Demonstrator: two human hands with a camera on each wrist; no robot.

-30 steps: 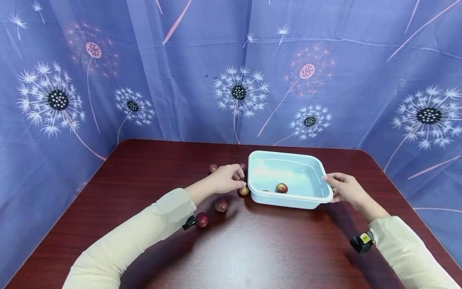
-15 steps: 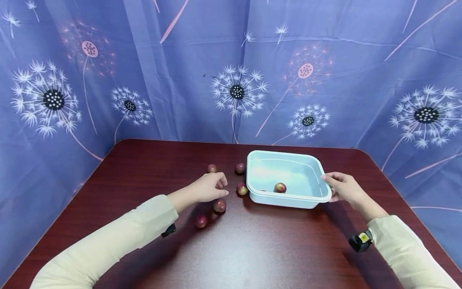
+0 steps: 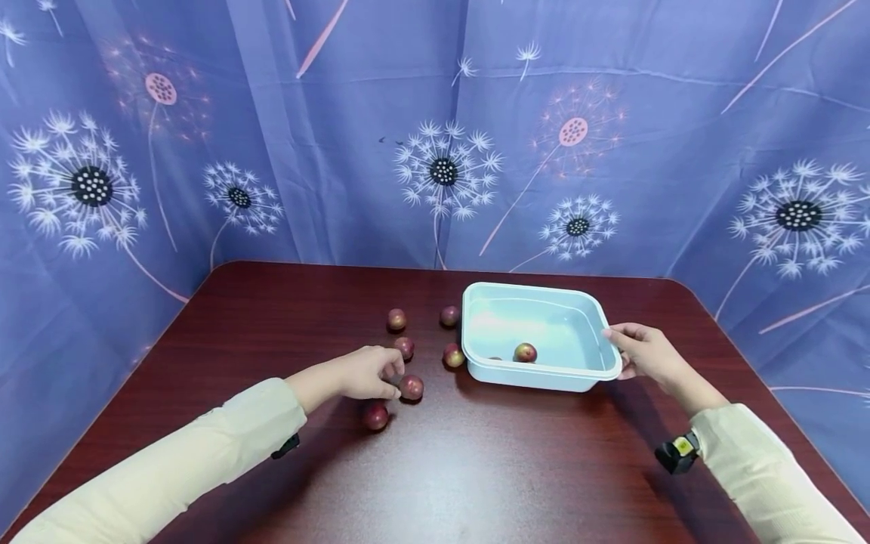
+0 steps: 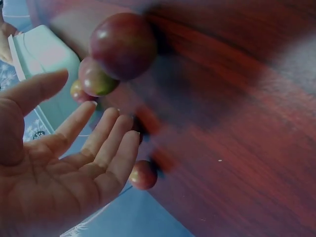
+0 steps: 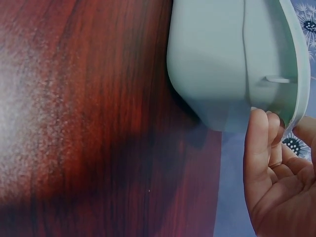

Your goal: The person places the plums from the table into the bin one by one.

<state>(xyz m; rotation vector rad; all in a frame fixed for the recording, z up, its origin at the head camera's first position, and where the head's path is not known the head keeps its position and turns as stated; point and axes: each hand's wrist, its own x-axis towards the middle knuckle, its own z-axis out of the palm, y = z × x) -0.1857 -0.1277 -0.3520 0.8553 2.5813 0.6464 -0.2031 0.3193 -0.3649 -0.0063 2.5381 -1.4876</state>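
Note:
My left hand (image 3: 365,372) hovers over the table with fingers loosely bent and nothing in the palm, as the left wrist view shows. Its fingertips are right by a round purple-red passion fruit (image 3: 411,387). A darker red passion fruit (image 3: 375,416) lies just below the hand, and another (image 3: 404,347) just beyond the fingers. On the right, my right hand (image 3: 646,353) pinches the rim of a pale blue plastic basin (image 3: 578,372), thumb over the edge and fingers underneath. Inside the basin sits a yellow-red passion fruit (image 3: 526,353), with a second mostly hidden behind the near wall.
More passion fruit lie left of the basin: one (image 3: 453,355) close against its side, one (image 3: 449,316) behind that, and one (image 3: 396,319) farther left. A blue dandelion-print curtain (image 3: 340,151) hangs behind the dark red wooden table (image 3: 476,468).
My left hand has drawn back left and toward me from beside the basin, uncovering several fruits, and now hovers by a nearer one. The right hand keeps its grip on the rim.

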